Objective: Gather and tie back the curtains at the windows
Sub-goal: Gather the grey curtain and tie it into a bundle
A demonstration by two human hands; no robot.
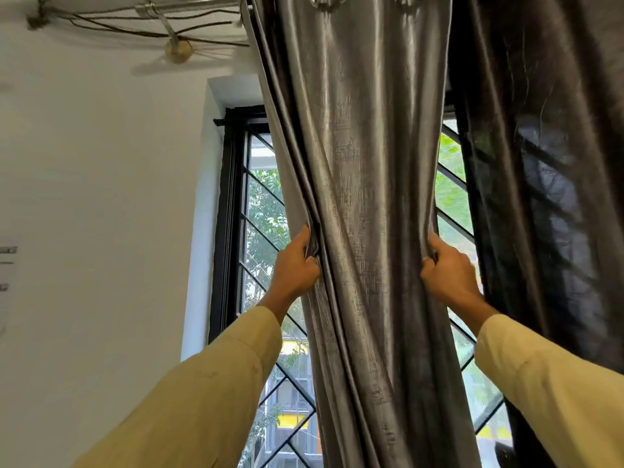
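A shiny grey curtain [368, 184] hangs from a rod at the top and is bunched into a narrow column before the window [261, 211]. My left hand [295, 268] grips its left edge folds at mid height. My right hand [449, 271] grips its right edge at about the same height. Both arms in pale yellow sleeves reach up from below. A second, darker curtain [547, 197] hangs to the right, partly see-through against the light.
The window has a black frame and a diagonal metal grille [290, 383], with trees and buildings outside. A white wall [101, 197] fills the left. A ceiling fan [177, 50] spins above left, near the rod bracket.
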